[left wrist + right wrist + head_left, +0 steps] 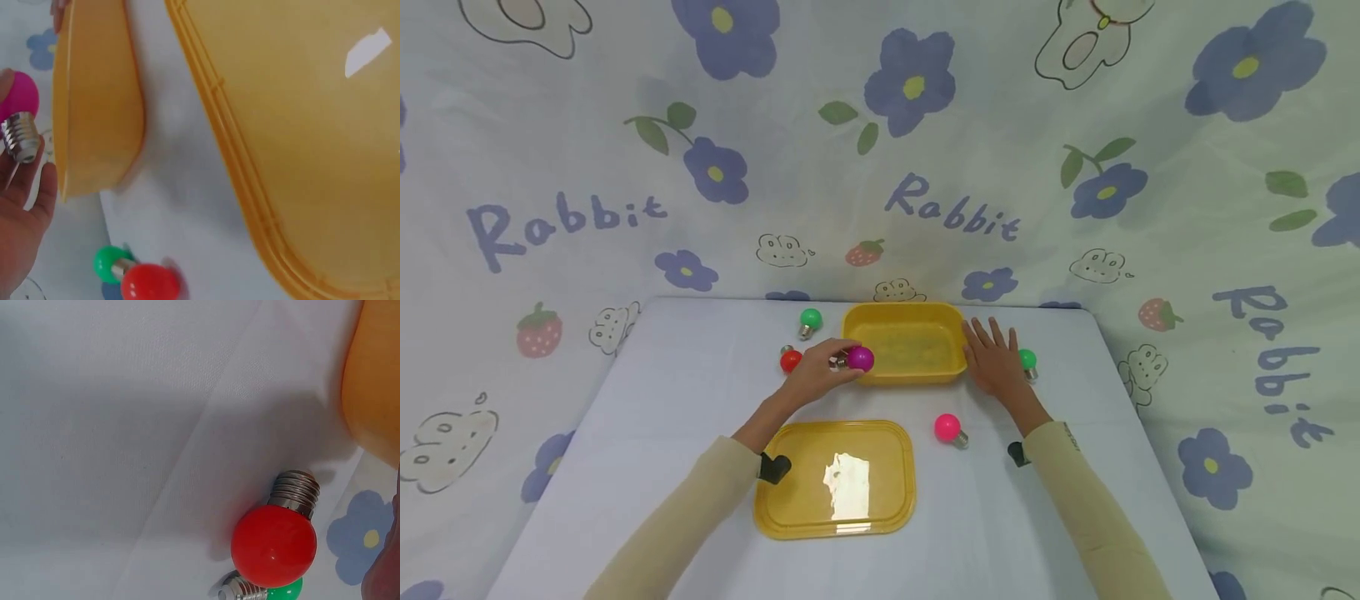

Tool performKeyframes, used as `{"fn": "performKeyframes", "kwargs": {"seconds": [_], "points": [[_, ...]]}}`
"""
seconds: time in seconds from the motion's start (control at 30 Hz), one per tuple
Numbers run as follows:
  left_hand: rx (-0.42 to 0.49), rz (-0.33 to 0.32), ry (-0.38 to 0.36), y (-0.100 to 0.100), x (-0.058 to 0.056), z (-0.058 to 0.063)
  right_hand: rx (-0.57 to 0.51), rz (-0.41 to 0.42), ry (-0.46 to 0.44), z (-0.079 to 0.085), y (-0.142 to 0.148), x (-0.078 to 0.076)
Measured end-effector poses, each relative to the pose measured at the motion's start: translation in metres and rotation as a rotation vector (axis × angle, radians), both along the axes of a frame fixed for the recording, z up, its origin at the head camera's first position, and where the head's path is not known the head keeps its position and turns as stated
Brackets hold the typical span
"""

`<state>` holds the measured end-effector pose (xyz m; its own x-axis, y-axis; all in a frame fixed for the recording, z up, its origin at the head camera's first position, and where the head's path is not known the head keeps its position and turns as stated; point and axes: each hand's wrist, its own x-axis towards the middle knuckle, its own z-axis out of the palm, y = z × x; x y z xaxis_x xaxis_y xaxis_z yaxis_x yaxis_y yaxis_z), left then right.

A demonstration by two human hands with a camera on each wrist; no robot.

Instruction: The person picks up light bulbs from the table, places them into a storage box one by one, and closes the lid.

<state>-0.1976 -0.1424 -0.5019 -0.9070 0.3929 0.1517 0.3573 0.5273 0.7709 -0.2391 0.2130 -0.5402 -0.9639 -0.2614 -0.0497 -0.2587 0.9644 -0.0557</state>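
Observation:
My left hand (820, 371) pinches a purple light bulb (861, 359) between thumb and fingers, at the left rim of a yellow plastic box (910, 380). In the left wrist view the bulb's metal screw base (21, 139) points away from the fingers. My right hand (997, 367) lies with fingers spread and straight along the box's right side, fingertips right at the rim. Close to that hand is a green bulb (1027, 358). The right wrist view has a red bulb (274, 545) beside a green bulb (286, 592), near the box.
A yellow lid (820, 525) lies flat in front of the box, under the left forearm. A pink bulb (947, 427) rests to its right. Left of the box are a green bulb (811, 317) and a red bulb (790, 361). A patterned cloth (820, 192) hangs behind the white table (700, 375).

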Motion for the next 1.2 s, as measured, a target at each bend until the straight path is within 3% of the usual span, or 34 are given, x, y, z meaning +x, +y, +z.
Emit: {"fn": "performKeyframes", "kwargs": {"seconds": [0.2,0.63,0.83,1.03,1.2], "points": [[-0.075,-0.020,-0.012,0.024,-0.014,-0.004,0.008,-0.006,0.002,-0.003,0.000,0.000],[-0.087,0.017,-0.039,0.069,-0.037,-0.016,0.026,-0.015,0.013,-0.003,-0.002,0.002],[-0.100,-0.018,-0.087,0.084,-0.045,-0.020,0.033,-0.032,0.007,-0.005,-0.001,0.000],[-0.180,-0.060,-0.111,0.097,-0.053,-0.023,0.038,-0.039,-0.003,-0.004,-0.002,0.000],[-0.179,-0.098,-0.166,0.111,-0.057,-0.027,0.049,-0.033,0.013,-0.002,-0.002,0.001]]}}
